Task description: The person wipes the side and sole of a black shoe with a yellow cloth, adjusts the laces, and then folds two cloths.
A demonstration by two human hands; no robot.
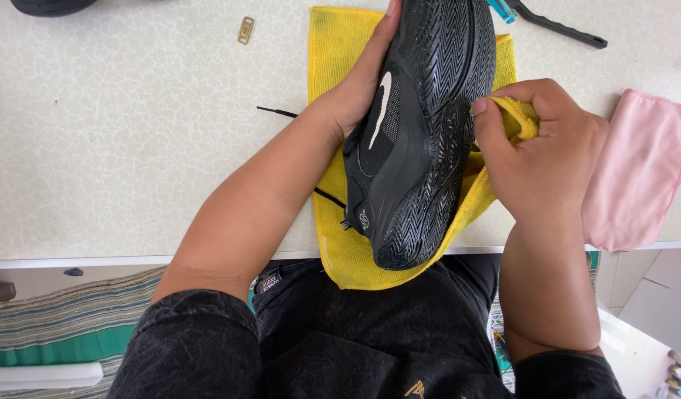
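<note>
Your left hand point(355, 96) grips the black shoe point(418, 125) sole-up over the table point(134, 133), so your right hand point(543, 148), fingers pinching the yellow cloth point(340, 44), reaches the sole.

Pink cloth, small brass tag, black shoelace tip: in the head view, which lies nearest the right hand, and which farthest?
From the right hand:
1. Pink cloth, just beside it at the table's right edge.
2. Black shoelace tip, left of the shoe, beyond the left forearm.
3. Small brass tag, far upper left on the table.
</note>
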